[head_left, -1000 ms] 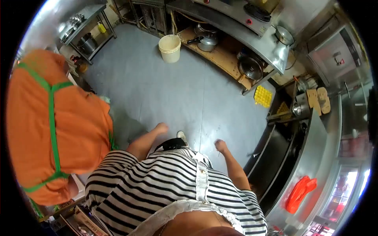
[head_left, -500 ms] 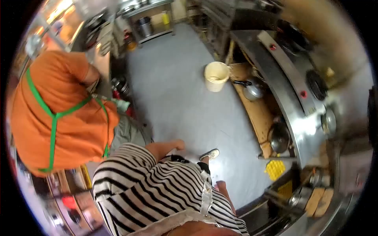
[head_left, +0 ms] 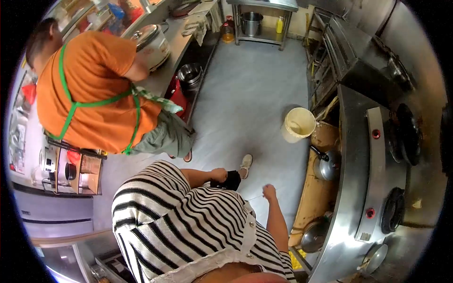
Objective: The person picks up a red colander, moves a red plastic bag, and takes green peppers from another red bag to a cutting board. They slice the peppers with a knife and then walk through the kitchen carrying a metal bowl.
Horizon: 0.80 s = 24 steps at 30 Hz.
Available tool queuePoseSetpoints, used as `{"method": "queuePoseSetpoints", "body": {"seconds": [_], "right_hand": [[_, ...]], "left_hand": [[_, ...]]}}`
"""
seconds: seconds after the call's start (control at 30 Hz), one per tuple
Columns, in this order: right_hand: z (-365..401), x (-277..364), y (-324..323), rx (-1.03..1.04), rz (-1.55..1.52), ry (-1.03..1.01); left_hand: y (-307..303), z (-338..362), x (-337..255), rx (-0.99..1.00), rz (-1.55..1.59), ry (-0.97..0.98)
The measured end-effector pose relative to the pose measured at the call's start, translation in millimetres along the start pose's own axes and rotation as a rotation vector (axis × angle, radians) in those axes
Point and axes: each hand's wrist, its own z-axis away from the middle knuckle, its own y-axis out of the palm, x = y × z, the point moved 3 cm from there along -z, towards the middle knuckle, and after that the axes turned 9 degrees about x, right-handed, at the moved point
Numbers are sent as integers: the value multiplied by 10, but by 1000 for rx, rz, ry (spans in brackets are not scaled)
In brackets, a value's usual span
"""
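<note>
My left hand [head_left: 218, 175] is curled into a loose fist in front of my striped top, beside the black clothing at my legs; no object shows in it. Out to the right, over the grey floor, my right hand [head_left: 269, 192] has its fingers folded in, with nothing visible in them. A cream plastic bucket [head_left: 298, 125] stands on the floor ahead and to the right, apart from both hands. My shoe [head_left: 246, 162] shows between the hands.
A co-worker in an orange shirt [head_left: 94, 85] stands at the left counter, near a rice cooker [head_left: 150, 47]. Along the right runs a steel stove counter [head_left: 351, 155], with a pressure cooker [head_left: 329, 165] on the shelf below. A steel table [head_left: 264, 4] stands at the far end.
My view has turned left, so the bucket and stove sit further right. My right hand has swung forward from beside my body. The rice cooker has come into view.
</note>
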Motion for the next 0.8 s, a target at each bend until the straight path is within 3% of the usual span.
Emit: {"method": "queuePoseSetpoints", "body": {"seconds": [0.03, 0.1, 0.13, 0.2, 0.23, 0.33, 0.37, 0.4, 0.43, 0.47, 0.5, 0.53, 0.6, 0.63, 0.7, 0.77, 0.8], "right_hand": [[-114, 330, -150, -36, 245, -203], [-194, 899, -604, 13, 339, -202], [-176, 1111, -894, -125, 292, -275], [-308, 1082, -1322, -228, 174, -172], [-317, 1030, -1540, -293, 182, -159], [-85, 673, -2107, -504, 62, 2], [-7, 370, -2127, -657, 128, 32], [-63, -235, -1951, -693, -57, 79], [47, -563, -1814, -654, -124, 211], [331, -585, -1741, -657, -169, 289], [562, -706, -1660, -560, -69, 294], [791, -696, -1623, -508, 217, 440], [1011, -1096, -1307, -160, 579, 472], [1055, -1266, -1213, -139, 306, 599], [1105, -1414, -1220, -166, 62, 611], [935, -1544, -1295, -322, 78, 452], [915, -1447, -1356, -505, -33, 391]], "left_hand": [[-79, -206, -49, 0, -67, -26], [-451, -479, -278, 73, -116, -30], [-711, -670, -455, 113, -141, -17], [-1102, -1214, -633, 325, -490, 183], [-1038, -1887, -303, 57, -322, 281], [-1961, -2270, -926, -153, -145, 470], [-2214, -2347, -1082, -202, -121, 386], [-2499, -2300, -1398, -216, -94, 329], [-2589, -2470, -1466, -135, -109, 345], [-2749, -2370, -1770, -15, -190, 203], [-2721, -2621, -1809, -7, -186, 326], [-2708, -2817, -1830, -8, -166, 443], [-2731, -2863, -2074, 177, -259, 380], [-2748, -2888, -2205, 251, -298, 352], [-2611, -3002, -2310, 209, -418, 382], [-2559, -3256, -2521, 166, -454, 406], [-2487, -3326, -2585, 157, -432, 400]]}}
